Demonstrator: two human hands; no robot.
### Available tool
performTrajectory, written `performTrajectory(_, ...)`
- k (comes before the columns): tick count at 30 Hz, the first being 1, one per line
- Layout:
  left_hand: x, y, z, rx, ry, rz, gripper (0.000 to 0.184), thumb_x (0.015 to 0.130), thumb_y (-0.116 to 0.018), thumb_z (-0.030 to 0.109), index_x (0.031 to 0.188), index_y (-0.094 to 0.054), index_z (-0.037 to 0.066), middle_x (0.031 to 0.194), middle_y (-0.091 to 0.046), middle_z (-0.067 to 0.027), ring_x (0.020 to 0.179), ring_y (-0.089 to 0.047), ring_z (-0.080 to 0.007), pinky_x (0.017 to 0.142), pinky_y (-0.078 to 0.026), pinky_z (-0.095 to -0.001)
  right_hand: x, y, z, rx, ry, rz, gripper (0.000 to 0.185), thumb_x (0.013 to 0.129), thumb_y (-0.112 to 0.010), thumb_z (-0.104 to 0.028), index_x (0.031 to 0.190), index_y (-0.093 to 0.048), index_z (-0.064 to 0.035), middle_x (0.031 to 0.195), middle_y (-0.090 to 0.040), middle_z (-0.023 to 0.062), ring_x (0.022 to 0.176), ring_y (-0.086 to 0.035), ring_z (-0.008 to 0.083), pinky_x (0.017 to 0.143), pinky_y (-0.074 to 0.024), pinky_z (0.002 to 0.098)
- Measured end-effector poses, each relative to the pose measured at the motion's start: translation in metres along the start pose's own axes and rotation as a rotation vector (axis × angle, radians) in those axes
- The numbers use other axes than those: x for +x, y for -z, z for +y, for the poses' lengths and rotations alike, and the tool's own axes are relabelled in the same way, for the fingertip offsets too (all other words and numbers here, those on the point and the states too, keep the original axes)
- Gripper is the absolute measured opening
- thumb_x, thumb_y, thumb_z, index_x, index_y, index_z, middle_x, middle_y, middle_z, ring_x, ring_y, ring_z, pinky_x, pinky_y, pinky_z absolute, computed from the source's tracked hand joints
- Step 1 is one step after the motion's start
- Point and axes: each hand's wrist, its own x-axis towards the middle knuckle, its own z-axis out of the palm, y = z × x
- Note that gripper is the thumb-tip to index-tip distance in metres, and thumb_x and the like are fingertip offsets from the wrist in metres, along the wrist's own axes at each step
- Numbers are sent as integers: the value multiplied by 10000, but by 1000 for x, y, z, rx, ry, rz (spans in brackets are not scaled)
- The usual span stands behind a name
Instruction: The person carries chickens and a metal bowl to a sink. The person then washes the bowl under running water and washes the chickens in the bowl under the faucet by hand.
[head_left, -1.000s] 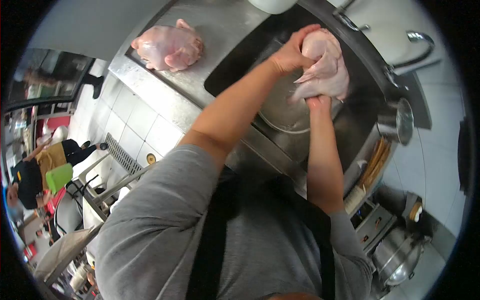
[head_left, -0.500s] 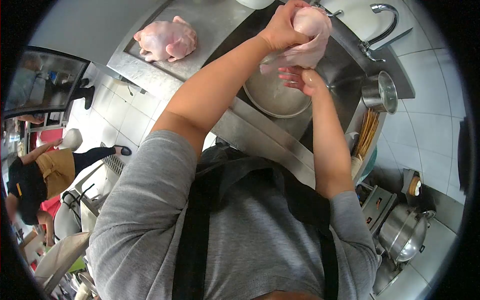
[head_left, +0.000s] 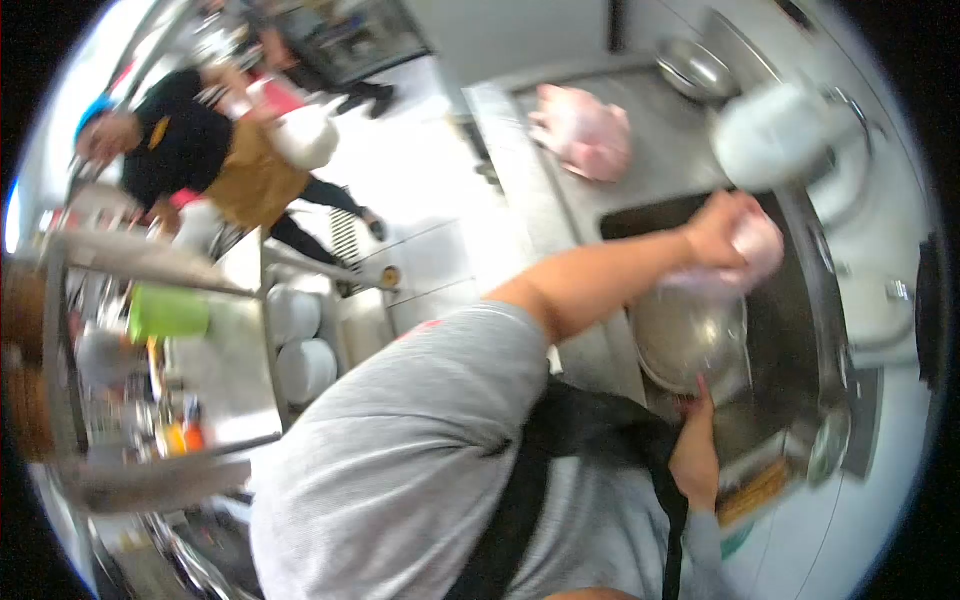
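A pale raw whole chicken (head_left: pixel 760 248) is gripped in my left hand (head_left: pixel 718 232), over the sink (head_left: pixel 785 340). Beneath it a round metal bowl (head_left: pixel 655 365) sits in the sink. My right hand (head_left: pixel 697 408) is by the bowl's near rim, with one finger or the thumb pointing up at it. Motion smears its other fingers, so I cannot tell whether it grips the rim. A second raw chicken (head_left: pixel 585 135) lies on the steel counter (head_left: pixel 650 110) beyond my left arm.
A white container (head_left: pixel 770 135) and a steel bowl (head_left: pixel 697 70) stand behind the sink, near the curved tap (head_left: pixel 862 110). Skewers (head_left: pixel 760 490) lie beside the sink. Another person (head_left: pixel 240 165) stands across the aisle. A shelf unit (head_left: pixel 225 370) holds stacked dishes.
The view has swung toward the left, so the counter and sink appear farther right. My left hand still holds the chicken. My right hand has moved from below the chicken to the bowl's near rim.
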Motion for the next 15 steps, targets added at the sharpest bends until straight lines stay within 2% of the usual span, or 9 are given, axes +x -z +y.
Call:
performTrajectory(1,1,-5,-10,-44,4,2,761,453,-754,181,1156,-469,116,1123,-462,-165,1060,-454,-316,954,-377,-400,11,6,-2,-12,97,-163,644,715,-709,-145,1282,-412,-75,1297,-420,143,1163,-415,362,927,-373,516)
performTrajectory(3,-11,5,9,-73,110,87,745,433,-755,161,1125,-479,160,1067,-440,-180,1054,-433,-361,952,-375,-406,4,-16,-8,-59,388,37,448,768,-640,-126,1177,-490,-22,1197,-525,133,1029,-527,317,815,-437,415)
performTrajectory(5,-14,13,14,-53,164,75,750,432,-759,162,1127,-477,156,1091,-440,-180,1067,-434,-355,955,-374,-406,8,-38,-42,-180,831,302,369,790,-540,1,1155,-491,2,1175,-533,153,1027,-532,313,864,-421,436)
performTrajectory(9,-5,6,-17,-2,-3,131,749,447,-769,175,1135,-484,98,1096,-516,-153,1045,-497,-293,907,-417,-407,-35,-83,-114,-556,1010,366,330,761,-527,7,1091,-533,6,1121,-574,136,991,-558,261,872,-422,369)
performTrajectory(10,-11,12,-6,-34,60,143,746,455,-772,182,1136,-481,94,1085,-529,-144,1015,-522,-267,888,-432,-396,-81,-110,-113,-991,1150,574,345,749,-534,-1,1093,-546,-16,1102,-593,125,988,-568,259,876,-425,353)
performTrajectory(11,-15,14,-3,-110,79,179,746,438,-785,227,1114,-506,83,1064,-535,-153,1010,-515,-308,898,-431,-410,-104,-121,-118,-1040,1156,469,365,724,-555,-27,1089,-553,-24,1057,-614,120,980,-580,267,865,-432,358)
performTrajectory(13,-15,16,-1,-127,93,151,744,443,-785,196,1119,-497,80,1067,-530,-165,992,-532,-302,880,-445,-395,-137,-137,-107,-1174,1546,571,367,706,-605,-102,1068,-555,-64,1021,-624,139,961,-592,317,792,-461,416)
performTrajectory(14,-14,17,-3,-157,81,131,718,501,-761,102,1152,-458,90,1039,-544,-129,967,-541,-249,842,-467,-366,-169,-154,-100,-1387,1463,654,362,698,-611,-107,1056,-557,-113,1013,-619,138,953,-577,354,765,-468,441)
performTrajectory(15,-12,15,-11,-157,71,122,704,506,-757,95,1144,-459,72,1027,-541,-125,965,-540,-239,836,-465,-350,-180,-157,-102,-1468,1553,623,304,703,-594,-101,1002,-555,-138,973,-615,125,914,-570,373,726,-467,462)
